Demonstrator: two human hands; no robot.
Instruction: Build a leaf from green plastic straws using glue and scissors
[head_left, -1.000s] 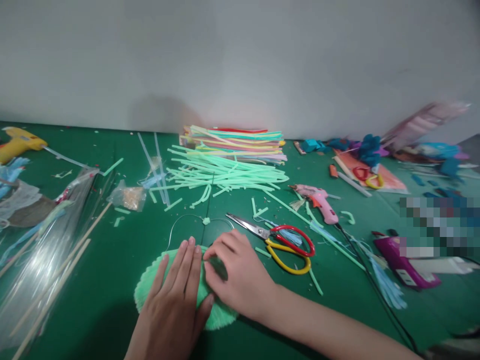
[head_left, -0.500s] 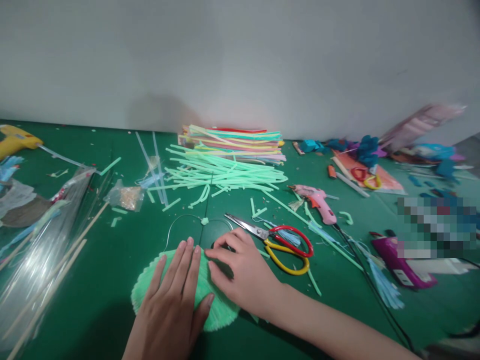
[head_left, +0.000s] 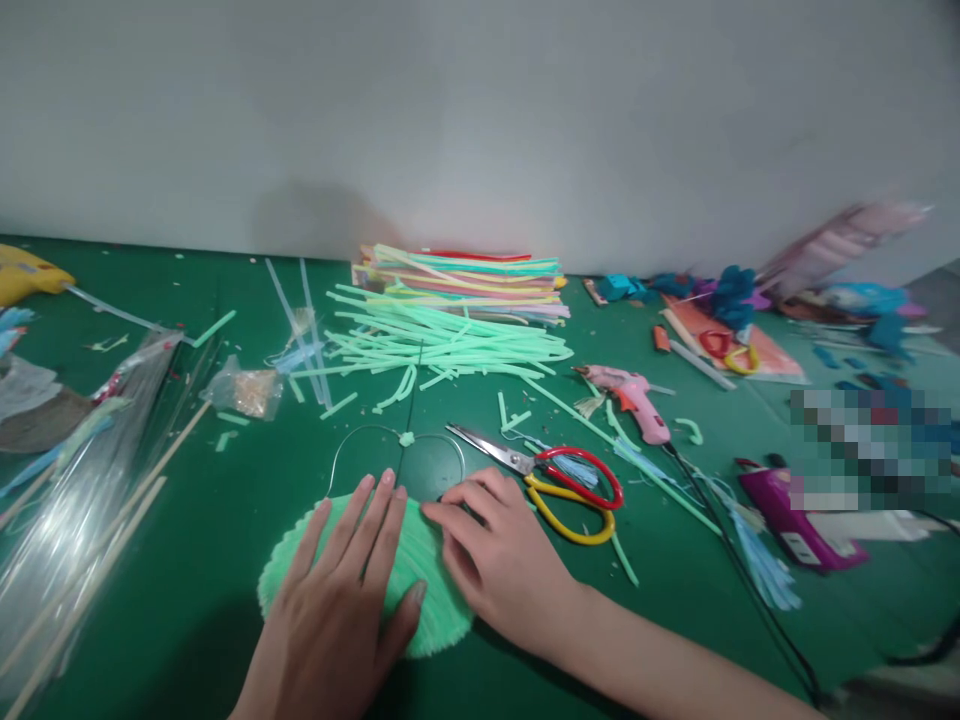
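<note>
A small clear bag (head_left: pixel 251 392) of tan bits lies on the green worktop (head_left: pixel 225 540), left of the pile of mint fuzzy stems (head_left: pixel 450 340). A long clear sleeve (head_left: pixel 97 470) stretches along the left side; whether anything is inside cannot be told. Wooden sticks (head_left: pixel 114 556) lie across it. At the far right, a second pair of scissors rests on an orange packet (head_left: pixel 772 357).

The worktop's far edge meets a grey wall (head_left: pixel 480 120). The fuzzy green disc (head_left: pixel 417 552) lies front and centre, with green surface between it and the sticks; on the right, the red-and-yellow-handled scissors (head_left: pixel 528 464) sit near the right hand (head_left: pixel 506 570). The left hand (head_left: pixel 337 590) presses flat on the disc, fingers extended. The right hand's fingers curl at the disc's right edge; whether they grip anything cannot be told.
</note>
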